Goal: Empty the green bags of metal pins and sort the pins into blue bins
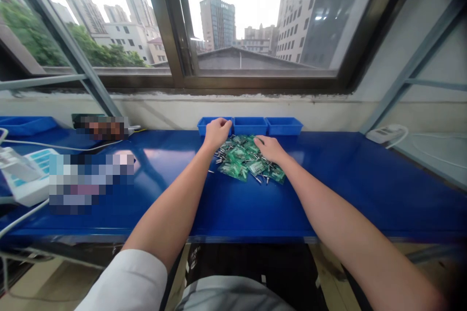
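Observation:
A heap of small green circuit boards (243,159) mixed with several short metal pins lies on the blue worktop (328,189) below the window. My left hand (216,132) reaches over the heap's far left side, at the front rim of the left blue bin (213,121); its fingers are curled and what they hold, if anything, is hidden. My right hand (270,148) rests palm down on the heap's right side, fingers curled onto the boards.
Three small blue bins stand in a row against the wall; the middle bin (250,125) and right bin (283,125) are behind the heap. A white device (25,175) with cables sits at the left. A white power strip (386,133) lies at the far right.

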`<state>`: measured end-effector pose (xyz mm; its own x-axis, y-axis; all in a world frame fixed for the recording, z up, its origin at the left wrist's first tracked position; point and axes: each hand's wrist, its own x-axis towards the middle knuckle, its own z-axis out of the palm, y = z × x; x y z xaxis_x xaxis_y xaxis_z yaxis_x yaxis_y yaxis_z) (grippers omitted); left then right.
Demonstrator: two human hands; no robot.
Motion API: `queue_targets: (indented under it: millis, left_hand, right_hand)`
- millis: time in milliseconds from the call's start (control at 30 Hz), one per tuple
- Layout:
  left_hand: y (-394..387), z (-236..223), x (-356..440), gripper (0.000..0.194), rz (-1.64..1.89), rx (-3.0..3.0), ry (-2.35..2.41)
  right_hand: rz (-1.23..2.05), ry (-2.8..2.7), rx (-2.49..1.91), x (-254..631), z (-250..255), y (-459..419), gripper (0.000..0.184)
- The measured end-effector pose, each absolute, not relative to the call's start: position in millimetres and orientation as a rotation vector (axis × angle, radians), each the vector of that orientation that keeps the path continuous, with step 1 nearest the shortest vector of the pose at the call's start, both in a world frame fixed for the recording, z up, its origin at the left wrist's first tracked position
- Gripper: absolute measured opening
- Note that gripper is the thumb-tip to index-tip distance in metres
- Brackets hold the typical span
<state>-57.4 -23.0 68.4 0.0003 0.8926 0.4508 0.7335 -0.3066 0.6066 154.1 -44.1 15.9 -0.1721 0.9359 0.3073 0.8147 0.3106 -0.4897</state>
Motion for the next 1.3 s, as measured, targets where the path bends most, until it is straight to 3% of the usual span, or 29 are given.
queue_targets:
  millis: [133, 300, 433, 667, 900, 1200, 1300]
  left_hand:
    - [-36.7, 99.6, -82.2, 0.030, 0.675, 2.275, 1.545]
    - [-56.4, 119.5, -113.9, 0.033, -0.099, 2.235, 1.467]
    - [-66.2, 105.5, -126.6, 0.040, -0.347, 2.272, 1.558]
    - [-70.9, 80.2, -128.2, 0.009, -0.333, 2.378, 1.369]
    - [-51.5, 94.9, -87.5, 0.023, 0.203, 2.594, 1.325]
    - [-8.3, 70.7, -52.1, 0.029, 0.078, 2.498, 1.650]
    - [-5.9, 57.3, -55.5, 0.028, 0.235, 2.394, 1.704]
  right_hand:
    - [0.215, -2.033, -1.555, 158.3, 14.5, -41.9, 0.046]
    - [0.060, -1.957, -1.551, 158.8, 16.8, -39.8, 0.050]
    - [0.004, -1.897, -1.562, 158.4, 19.6, -40.6, 0.050]
    - [-0.060, -1.821, -1.533, 159.8, 19.6, -39.4, 0.048]
    - [0.020, -1.694, -1.492, 159.5, 23.5, -41.8, 0.049]
    - [0.177, -1.553, -1.399, 163.0, 26.7, -40.4, 0.049]
    - [0.347, -1.537, -1.343, 163.3, 22.0, -37.2, 0.039]
